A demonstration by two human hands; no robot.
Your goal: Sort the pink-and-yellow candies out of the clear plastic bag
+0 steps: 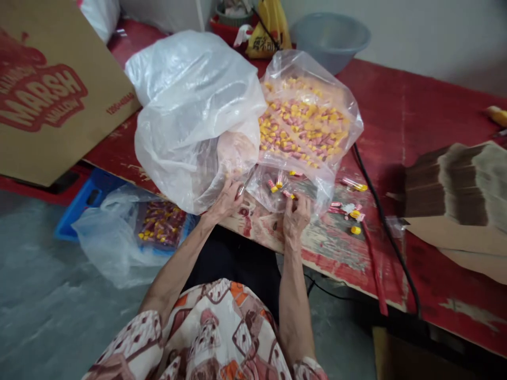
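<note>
My left hand (228, 201) is at the mouth of a large translucent white plastic bag (194, 105). Its fingers are closed around something small and shiny that I cannot make out. My right hand (298, 215) lies over the front flap of a clear plastic bag (309, 121), which is filled with small pink tubes with yellow caps. Thumb and fingertips of that hand close on one small yellow-capped tube (288, 195). Beside it on the flap lie a few loose capped tubes (276, 186).
A marshmallow carton (51, 89) stands left. Below the table edge, a blue crate (85, 203) holds a bag of capped tubes (160, 224). Loose tubes and caps (355, 230), a black cable (390, 243) and stacked cardboard (455, 184) lie right. A grey basin (332, 39) stands behind.
</note>
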